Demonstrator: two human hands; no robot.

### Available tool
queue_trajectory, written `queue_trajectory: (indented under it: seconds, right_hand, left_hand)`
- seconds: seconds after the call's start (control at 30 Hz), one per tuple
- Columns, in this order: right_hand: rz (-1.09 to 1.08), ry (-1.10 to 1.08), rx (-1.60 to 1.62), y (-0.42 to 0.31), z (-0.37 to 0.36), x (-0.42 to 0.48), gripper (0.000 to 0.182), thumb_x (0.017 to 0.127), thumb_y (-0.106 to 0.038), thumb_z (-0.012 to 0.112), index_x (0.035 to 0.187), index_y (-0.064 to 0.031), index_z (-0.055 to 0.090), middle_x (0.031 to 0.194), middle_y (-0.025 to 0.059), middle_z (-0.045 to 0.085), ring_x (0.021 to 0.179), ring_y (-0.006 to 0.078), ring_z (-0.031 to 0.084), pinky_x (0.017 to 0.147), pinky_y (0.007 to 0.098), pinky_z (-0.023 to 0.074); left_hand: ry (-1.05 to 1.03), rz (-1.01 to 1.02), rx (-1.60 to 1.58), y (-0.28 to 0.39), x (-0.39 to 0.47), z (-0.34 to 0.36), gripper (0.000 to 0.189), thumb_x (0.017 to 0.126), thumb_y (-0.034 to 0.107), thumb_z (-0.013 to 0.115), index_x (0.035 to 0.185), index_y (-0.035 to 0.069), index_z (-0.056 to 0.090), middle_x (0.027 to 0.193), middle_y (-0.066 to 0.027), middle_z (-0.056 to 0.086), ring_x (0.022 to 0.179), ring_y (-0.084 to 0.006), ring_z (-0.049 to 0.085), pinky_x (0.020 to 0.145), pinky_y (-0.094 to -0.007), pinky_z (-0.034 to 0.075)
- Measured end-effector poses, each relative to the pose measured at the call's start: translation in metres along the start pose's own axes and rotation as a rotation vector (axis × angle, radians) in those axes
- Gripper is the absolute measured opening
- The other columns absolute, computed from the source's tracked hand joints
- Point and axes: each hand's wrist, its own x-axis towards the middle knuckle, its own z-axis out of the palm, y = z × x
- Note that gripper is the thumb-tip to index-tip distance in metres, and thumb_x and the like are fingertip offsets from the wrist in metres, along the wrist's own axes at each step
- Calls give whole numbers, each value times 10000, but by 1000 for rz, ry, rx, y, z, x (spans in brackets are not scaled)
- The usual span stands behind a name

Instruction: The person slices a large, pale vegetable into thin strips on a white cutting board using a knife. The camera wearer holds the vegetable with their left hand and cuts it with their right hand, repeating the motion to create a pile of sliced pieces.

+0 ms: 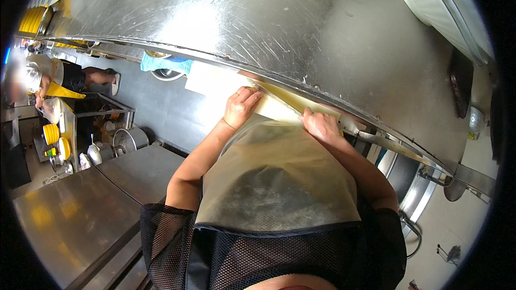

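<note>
In front of my apron (282,169), a pale cutting board (217,82) lies partly under the overhanging edge of a steel shelf. My right hand (321,125) grips a knife (278,98), whose narrow blade points to the upper left across the board. Close to the blade's far end, my left hand (242,106) rests over the board with its fingers bent. Whether anything is under those fingertips is hidden. A small reddish patch (250,75) shows beyond the blade, at the shelf's edge; what it is cannot be made out.
The scratched steel shelf (258,20) spans the space above my hands. A blue cloth (165,63) hangs over a metal bowl (166,74) left of the board. Behind on the left stand a steel counter (80,213) and a pot (131,141). Another person (52,74) stands farther left.
</note>
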Motion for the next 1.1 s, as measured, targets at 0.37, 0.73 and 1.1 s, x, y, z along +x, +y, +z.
queue_trajectory:
  seconds: [0.37, 0.73, 1.1]
  right_hand:
    - [-326, 484, -168, 35, 28, -12, 323, 962, -341, 589, 881, -32, 548, 643, 179, 656, 614, 390, 679, 534, 521, 531]
    - [-530, 628, -1217, 45, 75, 50, 335, 988, -287, 543, 1068, 33, 603, 712, 258, 660, 733, 438, 684, 693, 531, 529]
    - [-356, 469, -121, 24, 21, -5, 301, 972, -309, 573, 1003, -12, 610, 714, 248, 659, 726, 453, 670, 691, 550, 515]
  left_hand:
    - [2, 42, 10, -3, -2, 3, 217, 738, 16, 731, 950, 47, 701, 943, -49, 677, 837, -215, 639, 707, -330, 556]
    - [14, 48, 4, -5, 0, 2, 232, 715, 25, 741, 939, 74, 707, 902, -28, 661, 805, -209, 626, 671, -331, 549]
    - [25, 69, 3, -5, 3, 1, 218, 727, 63, 741, 937, 96, 693, 863, -22, 625, 786, -210, 607, 680, -339, 533]
